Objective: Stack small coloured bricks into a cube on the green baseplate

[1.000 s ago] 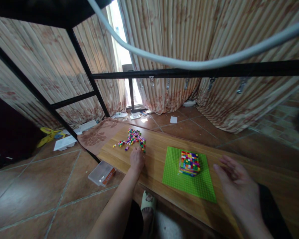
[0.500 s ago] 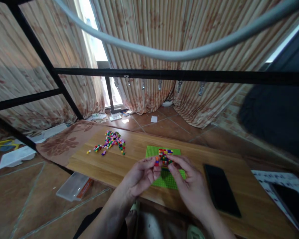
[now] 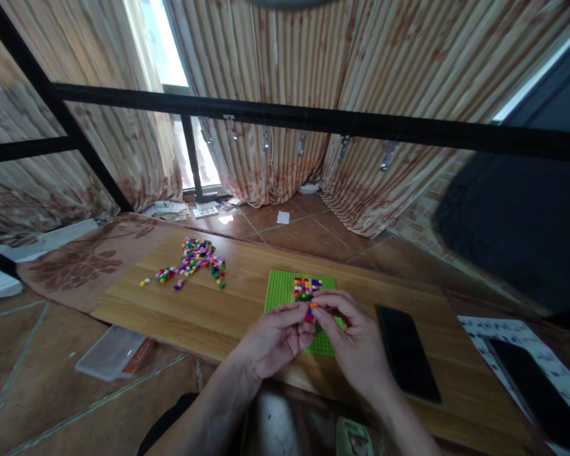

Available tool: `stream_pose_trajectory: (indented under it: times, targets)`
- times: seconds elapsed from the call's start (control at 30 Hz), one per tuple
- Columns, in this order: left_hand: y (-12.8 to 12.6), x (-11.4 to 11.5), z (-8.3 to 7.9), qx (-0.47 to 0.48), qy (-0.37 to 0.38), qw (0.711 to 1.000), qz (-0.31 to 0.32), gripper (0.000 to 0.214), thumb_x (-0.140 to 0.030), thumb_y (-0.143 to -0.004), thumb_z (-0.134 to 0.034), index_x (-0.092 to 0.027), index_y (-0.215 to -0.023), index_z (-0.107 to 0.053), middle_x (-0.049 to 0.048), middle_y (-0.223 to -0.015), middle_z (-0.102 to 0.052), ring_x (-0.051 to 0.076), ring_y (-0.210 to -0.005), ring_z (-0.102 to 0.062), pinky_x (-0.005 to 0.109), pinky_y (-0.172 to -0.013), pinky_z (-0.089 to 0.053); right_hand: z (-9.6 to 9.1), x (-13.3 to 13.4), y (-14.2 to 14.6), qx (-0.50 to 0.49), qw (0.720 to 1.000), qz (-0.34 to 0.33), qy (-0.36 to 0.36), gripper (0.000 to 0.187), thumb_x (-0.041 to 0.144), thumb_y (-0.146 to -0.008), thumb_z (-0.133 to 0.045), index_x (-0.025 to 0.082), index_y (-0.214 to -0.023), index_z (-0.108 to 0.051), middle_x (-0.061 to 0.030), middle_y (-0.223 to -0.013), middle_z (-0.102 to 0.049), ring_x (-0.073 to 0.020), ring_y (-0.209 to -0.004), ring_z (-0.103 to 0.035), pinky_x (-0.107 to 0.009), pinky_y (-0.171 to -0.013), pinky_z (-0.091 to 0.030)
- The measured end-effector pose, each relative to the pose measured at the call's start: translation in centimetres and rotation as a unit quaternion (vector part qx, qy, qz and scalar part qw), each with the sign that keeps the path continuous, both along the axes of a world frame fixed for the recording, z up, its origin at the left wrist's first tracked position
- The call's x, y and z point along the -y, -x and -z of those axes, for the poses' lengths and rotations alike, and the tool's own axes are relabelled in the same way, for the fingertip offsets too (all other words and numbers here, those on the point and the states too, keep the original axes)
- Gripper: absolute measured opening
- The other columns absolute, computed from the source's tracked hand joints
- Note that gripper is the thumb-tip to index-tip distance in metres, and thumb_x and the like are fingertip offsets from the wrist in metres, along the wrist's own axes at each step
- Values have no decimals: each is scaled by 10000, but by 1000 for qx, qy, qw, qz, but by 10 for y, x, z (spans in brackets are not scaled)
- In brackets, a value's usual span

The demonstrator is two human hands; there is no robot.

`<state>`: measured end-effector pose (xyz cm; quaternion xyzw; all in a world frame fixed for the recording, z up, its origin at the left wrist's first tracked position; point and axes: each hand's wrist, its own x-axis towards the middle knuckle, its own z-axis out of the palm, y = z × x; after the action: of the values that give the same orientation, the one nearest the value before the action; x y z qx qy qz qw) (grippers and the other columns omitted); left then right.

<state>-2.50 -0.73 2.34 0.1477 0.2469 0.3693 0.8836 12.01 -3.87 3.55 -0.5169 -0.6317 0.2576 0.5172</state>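
Above the green baseplate (image 3: 278,294), my left hand (image 3: 275,335) and my right hand (image 3: 356,335) meet. Between their fingertips is a small cluster of toy bricks (image 3: 310,313), with orange, purple and red showing. Both hands pinch it, the left from one side and the right thumb and forefinger from the other. Just beyond the fingers, a block of multicoloured bricks (image 3: 306,287) sits on the baseplate. My right hand covers part of the plate and the near edge of that block.
A loose pile of small bricks (image 3: 199,259) lies on the wooden table (image 3: 171,323) to the left. Right of my hands is a black phone (image 3: 408,354); farther right, another dark device (image 3: 536,386) rests on a printed sheet (image 3: 475,329). A clear plastic box (image 3: 109,351) sits on the floor.
The right fingers have come onto the brick cluster beside the left fingertips. The view has tipped down and shifted right, uncovering more of the brick block on the baseplate.
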Motion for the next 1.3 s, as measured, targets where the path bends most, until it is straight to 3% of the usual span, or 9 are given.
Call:
stream_pose_trajectory:
  times: [0.2,0.4,0.53,0.67,0.73,0.83,0.97,1.13,1.3]
  targets:
    - [14,-18,1,-31,44,997,-52,147,-136,-866,-519,-79,-817,-646,21,-696,-565,45,-545,-519,135,-500,-432,11,-9,-9,-46,995,81,30,133,329,-844,-626,223,-903,-679,-6,-868,-680,-155,-796,-627,-273,-746,-485]
    - [24,-29,7,-217,-18,965,-147,96,-167,-778,-567,-99,-753,-631,1,-672,-542,43,-506,-476,147,-451,-356,27,-18,-3,54,995,72,43,156,305,-859,-560,210,-903,-676,-30,-902,-680,-178,-816,-634,-312,-761,-492]
    - [16,-25,13,-270,-71,952,-127,138,-243,-696,-649,-113,-741,-648,-12,-668,-546,42,-499,-451,163,-445,-286,31,-25,7,122,991,62,10,189,238,-875,-513,210,-936,-689,-53,-962,-663,-196,-900,-621,-353,-829,-487]
    - [9,-24,19,-308,-152,932,-115,162,-280,-686,-663,-131,-745,-681,-62,-521,-442,45,-442,-338,196,-444,-213,34,-31,13,206,975,78,-27,208,217,-867,-521,225,-950,-711,-69,-993,-647,-236,-965,-574,-409,-866,-473]
    - [7,-24,22,-335,-193,914,-120,148,-276,-711,-642,-141,-731,-699,-62,-491,-434,58,-452,-339,207,-469,-244,35,-32,14,240,967,79,-34,220,199,-861,-522,221,-957,-719,-78,-1006,-636,-249,-973,-552,-420,-860,-471]
    - [5,-26,28,-380,-254,880,-131,156,-244,-742,-604,-154,-714,-728,-15,-581,-580,94,-565,-472,218,-577,-355,35,-33,15,265,960,84,-36,226,174,-850,-525,214,-946,-726,-85,-1000,-627,-254,-960,-537,-420,-845,-472]
    - [4,-25,35,-410,-311,850,-114,212,-239,-779,-561,-162,-790,-758,22,-739,-700,147,-719,-583,246,-709,-422,36,-33,17,276,956,96,-39,223,166,-845,-531,213,-938,-728,-86,-996,-623,-255,-952,-528,-422,-843,-474]
    - [2,-24,37,-427,-346,829,-103,263,-243,-807,-521,-161,-863,-764,35,-811,-733,164,-737,-612,256,-713,-443,38,-33,16,264,958,104,-38,233,165,-828,-539,218,-966,-719,-86,-1040,-624,-254,-989,-535,-435,-879,-465]
    - [1,-23,36,-437,-350,822,-103,268,-269,-818,-525,-161,-858,-766,36,-834,-738,161,-724,-612,243,-677,-435,38,-33,10,192,974,119,-12,224,249,-842,-537,213,-987,-704,-92,-1058,-622,-249,-1026,-562,-438,-913,-450]
